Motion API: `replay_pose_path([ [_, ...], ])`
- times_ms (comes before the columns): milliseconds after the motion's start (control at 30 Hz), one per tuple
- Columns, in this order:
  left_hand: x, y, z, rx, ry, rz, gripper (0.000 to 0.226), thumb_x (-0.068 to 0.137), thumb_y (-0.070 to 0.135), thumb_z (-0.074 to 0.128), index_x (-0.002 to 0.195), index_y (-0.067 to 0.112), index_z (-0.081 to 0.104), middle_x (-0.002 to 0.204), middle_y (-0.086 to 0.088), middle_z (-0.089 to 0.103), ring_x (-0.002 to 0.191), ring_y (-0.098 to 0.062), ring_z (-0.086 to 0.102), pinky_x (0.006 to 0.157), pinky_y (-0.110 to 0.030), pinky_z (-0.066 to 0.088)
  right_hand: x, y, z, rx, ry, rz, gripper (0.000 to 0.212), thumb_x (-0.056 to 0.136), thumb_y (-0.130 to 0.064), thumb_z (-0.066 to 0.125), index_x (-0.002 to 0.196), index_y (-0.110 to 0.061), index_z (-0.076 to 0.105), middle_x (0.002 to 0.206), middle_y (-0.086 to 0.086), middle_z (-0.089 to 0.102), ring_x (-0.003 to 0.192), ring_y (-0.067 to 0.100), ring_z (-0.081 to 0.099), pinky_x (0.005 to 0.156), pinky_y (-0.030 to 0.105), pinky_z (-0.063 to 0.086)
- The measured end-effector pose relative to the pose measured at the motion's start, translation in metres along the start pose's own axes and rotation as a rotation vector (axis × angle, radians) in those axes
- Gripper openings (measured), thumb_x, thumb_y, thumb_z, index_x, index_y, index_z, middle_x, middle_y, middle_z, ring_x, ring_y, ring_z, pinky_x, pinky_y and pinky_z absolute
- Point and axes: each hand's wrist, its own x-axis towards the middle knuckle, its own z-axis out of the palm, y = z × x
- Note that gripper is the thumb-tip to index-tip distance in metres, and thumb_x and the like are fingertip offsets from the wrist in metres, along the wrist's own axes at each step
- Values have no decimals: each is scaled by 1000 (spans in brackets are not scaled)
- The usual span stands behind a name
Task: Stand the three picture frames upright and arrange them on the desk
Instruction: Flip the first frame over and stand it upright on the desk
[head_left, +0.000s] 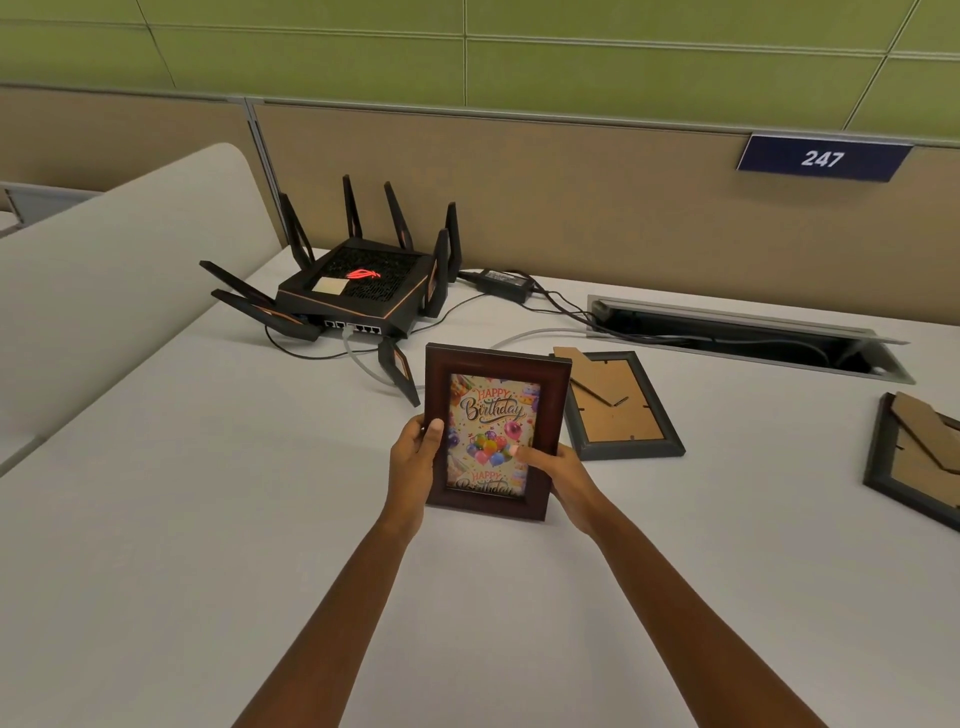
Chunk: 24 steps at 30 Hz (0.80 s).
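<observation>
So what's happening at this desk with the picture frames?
A person holds a brown frame with a birthday picture in both hands, left hand and right hand gripping its sides, its front facing them. Two grey frames lie face down on the desk: one just behind it, another at the right edge. A router sits further back.

Glossy dark wood frame (493, 364); matt cardboard backs on 2 grey frames (618, 410); smooth matt desk (208, 519).

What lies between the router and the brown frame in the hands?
In the head view: one router antenna and a grey cable, just behind the brown frame.
</observation>
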Motion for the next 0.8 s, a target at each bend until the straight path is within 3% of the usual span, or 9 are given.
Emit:
replay_pose_path([
  [100,-2,0,2,15,59,15,31,95,21,42,118,2,47,110,-11,58,87,-10,58,54,-2,50,-4,0,-6,-46,-31,-25,24,82,-16,61,100,-30,54,98,-9,64,86,6,62,65,16,55],
  [200,-7,-3,7,75,170,52,39,92,20,48,127,6,40,123,-17,54,108,-21,54,71,-13,51,-12,0,-19,-117,-39,-61,34,82,-15,61,111,-28,48,108,-6,60,92,8,61,61,11,54],
  [300,-18,-3,17,205,321,171,49,89,19,53,133,8,34,136,-18,43,126,-26,43,87,-20,42,-20,2,-37,-204,-62,-86,44,82,-16,62,118,-31,43,117,-12,54,110,9,51,73,12,51],
  [400,-31,2,30,333,382,433,50,88,13,55,131,1,34,135,-23,40,126,-21,38,97,-34,42,-29,4,-56,-313,-48,-93,56,82,-18,62,131,-26,36,126,-10,47,117,6,41,95,26,37],
  [533,-50,6,55,451,256,656,55,87,15,49,135,0,27,138,-25,35,131,-27,34,101,-50,45,-39,1,-77,-372,92,-163,51,85,-20,58,132,-17,38,133,-1,48,115,7,44,96,27,37],
  [667,-64,-1,84,634,41,940,50,85,18,45,132,8,27,138,-10,28,131,-23,28,109,-38,32,-43,-1,-98,-446,272,-267,40,87,-18,55,126,-11,48,132,9,53,115,16,50,94,27,39],
  [800,-72,-14,114,749,-177,937,50,87,19,46,133,7,30,143,-13,34,133,-22,30,108,-36,34,-44,0,-115,-510,424,-336,33,89,-14,52,122,-8,51,132,12,52,121,23,47,95,28,37],
])
